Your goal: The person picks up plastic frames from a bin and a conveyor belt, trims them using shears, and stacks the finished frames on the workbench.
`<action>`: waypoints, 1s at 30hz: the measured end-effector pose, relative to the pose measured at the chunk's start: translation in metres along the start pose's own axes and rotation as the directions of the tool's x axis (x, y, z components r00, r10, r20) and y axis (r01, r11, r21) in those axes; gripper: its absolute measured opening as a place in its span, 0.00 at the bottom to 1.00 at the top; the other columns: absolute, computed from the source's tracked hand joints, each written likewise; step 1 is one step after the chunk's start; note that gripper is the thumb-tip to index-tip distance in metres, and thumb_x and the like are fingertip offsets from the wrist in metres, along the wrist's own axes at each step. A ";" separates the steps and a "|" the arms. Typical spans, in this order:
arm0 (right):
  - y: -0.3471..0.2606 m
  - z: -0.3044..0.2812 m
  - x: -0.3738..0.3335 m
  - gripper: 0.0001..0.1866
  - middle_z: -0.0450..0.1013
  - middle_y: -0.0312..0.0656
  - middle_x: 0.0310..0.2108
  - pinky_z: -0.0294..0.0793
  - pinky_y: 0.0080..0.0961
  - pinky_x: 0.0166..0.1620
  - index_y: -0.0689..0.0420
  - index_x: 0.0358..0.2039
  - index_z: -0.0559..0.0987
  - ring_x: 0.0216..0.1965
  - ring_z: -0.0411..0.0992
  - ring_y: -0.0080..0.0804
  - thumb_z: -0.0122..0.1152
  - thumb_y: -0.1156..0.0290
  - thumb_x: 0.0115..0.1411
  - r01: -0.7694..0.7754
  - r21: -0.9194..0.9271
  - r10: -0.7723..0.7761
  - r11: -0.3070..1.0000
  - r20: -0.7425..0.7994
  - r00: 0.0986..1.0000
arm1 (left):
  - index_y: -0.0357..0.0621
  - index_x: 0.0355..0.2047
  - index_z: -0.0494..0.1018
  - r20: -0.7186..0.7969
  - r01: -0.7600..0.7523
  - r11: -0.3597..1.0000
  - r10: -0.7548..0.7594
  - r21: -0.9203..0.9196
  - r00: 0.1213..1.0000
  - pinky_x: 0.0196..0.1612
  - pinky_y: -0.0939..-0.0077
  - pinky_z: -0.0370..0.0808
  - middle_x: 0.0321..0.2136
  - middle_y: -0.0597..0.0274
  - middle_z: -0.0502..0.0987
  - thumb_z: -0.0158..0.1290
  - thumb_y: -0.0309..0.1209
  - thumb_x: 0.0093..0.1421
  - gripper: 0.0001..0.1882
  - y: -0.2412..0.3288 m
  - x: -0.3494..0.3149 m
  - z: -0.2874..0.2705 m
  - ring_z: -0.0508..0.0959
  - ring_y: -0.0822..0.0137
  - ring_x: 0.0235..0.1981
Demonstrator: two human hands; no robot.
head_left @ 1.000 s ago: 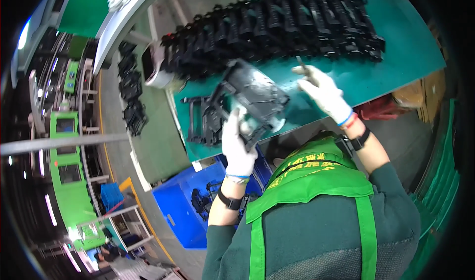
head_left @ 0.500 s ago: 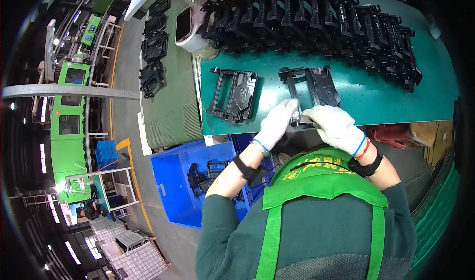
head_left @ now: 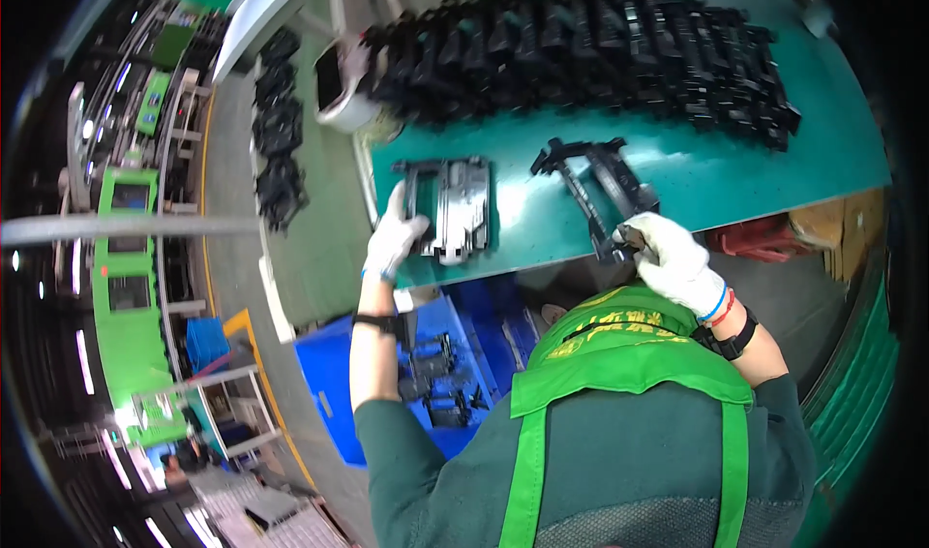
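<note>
My right hand (head_left: pixel 670 262), in a white glove, is closed at the lower right corner of an open black plastic frame (head_left: pixel 605 185), which sits askew at the table's near edge. A small dark piece shows at its fingertips; I cannot make out whether it belongs to the frame. Farther left, a second black plastic frame (head_left: pixel 464 209) lies on the green table (head_left: pixel 537 228). My gloved left hand (head_left: pixel 390 241) is at that frame's left side, thumb and forefinger spread, the thumb over its edge.
A long row of black plastic frames (head_left: pixel 581 49) stands along the table's far side. At its left end are a white holder (head_left: pixel 348 112) and a phone (head_left: pixel 329 78). More black parts (head_left: pixel 278 132) rest on a conveyor (head_left: pixel 319 267). Below, a blue bin (head_left: pixel 334 403) contains black parts.
My left hand has left the right-hand frame and moved left to the other frame. The right-hand frame has turned aslant, with my right hand still at its lower corner. The view has tilted.
</note>
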State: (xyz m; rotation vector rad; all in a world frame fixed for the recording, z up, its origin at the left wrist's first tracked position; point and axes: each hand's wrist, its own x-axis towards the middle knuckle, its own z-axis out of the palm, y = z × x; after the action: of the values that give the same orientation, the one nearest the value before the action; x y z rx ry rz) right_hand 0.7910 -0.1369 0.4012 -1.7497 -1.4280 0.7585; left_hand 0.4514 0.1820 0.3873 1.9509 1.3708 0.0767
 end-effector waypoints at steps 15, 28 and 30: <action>0.045 -0.115 -0.168 0.15 0.77 0.38 0.37 0.75 0.21 0.38 0.62 0.46 0.75 0.33 0.74 0.20 0.59 0.81 0.57 -0.154 0.515 0.522 0.843 -0.717 0.462 | 0.42 0.67 0.67 0.640 -0.166 0.806 0.559 -0.568 0.527 0.53 0.77 0.72 0.48 0.63 0.73 0.54 0.24 0.66 0.28 0.328 -0.098 0.107 0.73 0.73 0.46; 0.175 -0.220 -0.135 0.20 0.76 0.38 0.42 0.77 0.21 0.41 0.64 0.52 0.72 0.36 0.76 0.24 0.57 0.82 0.57 0.174 0.401 0.374 0.900 -0.913 0.165 | 0.42 0.55 0.77 0.450 -0.410 0.781 0.613 -0.471 0.649 0.39 0.69 0.80 0.37 0.56 0.84 0.52 0.31 0.62 0.21 0.582 -0.021 0.303 0.83 0.66 0.34; 0.189 -0.226 -0.115 0.19 0.76 0.36 0.41 0.78 0.21 0.41 0.62 0.51 0.73 0.35 0.75 0.23 0.59 0.80 0.58 0.142 0.412 0.364 0.900 -0.890 0.275 | 0.43 0.56 0.77 0.417 -0.442 0.799 0.594 -0.409 0.688 0.38 0.73 0.80 0.35 0.60 0.82 0.54 0.31 0.61 0.22 0.583 0.014 0.317 0.81 0.69 0.33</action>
State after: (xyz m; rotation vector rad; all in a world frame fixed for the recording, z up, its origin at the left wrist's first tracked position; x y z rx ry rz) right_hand 1.0539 -0.3091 0.3669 -1.4553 -0.2093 -0.0774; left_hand 1.0572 -0.0662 0.4981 1.8693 0.3817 -0.0028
